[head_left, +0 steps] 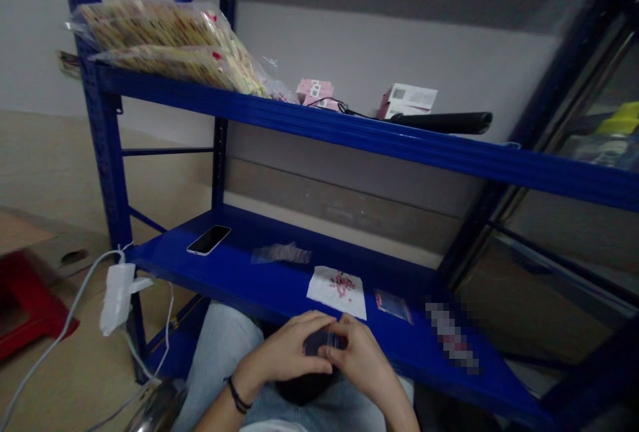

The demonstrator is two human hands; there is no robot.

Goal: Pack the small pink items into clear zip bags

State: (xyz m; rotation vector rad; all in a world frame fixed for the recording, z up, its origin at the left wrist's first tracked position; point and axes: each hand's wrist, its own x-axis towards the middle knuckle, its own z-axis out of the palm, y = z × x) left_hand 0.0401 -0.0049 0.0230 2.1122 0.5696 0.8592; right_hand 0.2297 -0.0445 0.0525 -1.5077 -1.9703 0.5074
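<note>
My left hand (289, 347) and my right hand (358, 347) meet above my lap, at the front edge of the lower shelf. Between their fingers is a small clear plastic bag (319, 341), pinched from both sides; the fingers hide part of it and I cannot make out any contents. Just beyond them a white sheet of paper (324, 292) lies on the shelf, bearing a small heap of pink and dark pieces (342, 282). To its right rests another clear bag with a pink edge (394, 305). A bunch of clear bags (283, 253) lies behind and left.
A phone (210, 239) lies at the left of the blue lower shelf (239, 285). Above, the upper shelf (309, 113) carries bagged goods (164, 39), small boxes (409, 98) and a black rod-like appliance (442, 122). A white power strip (118, 297) with cables hangs at the left post.
</note>
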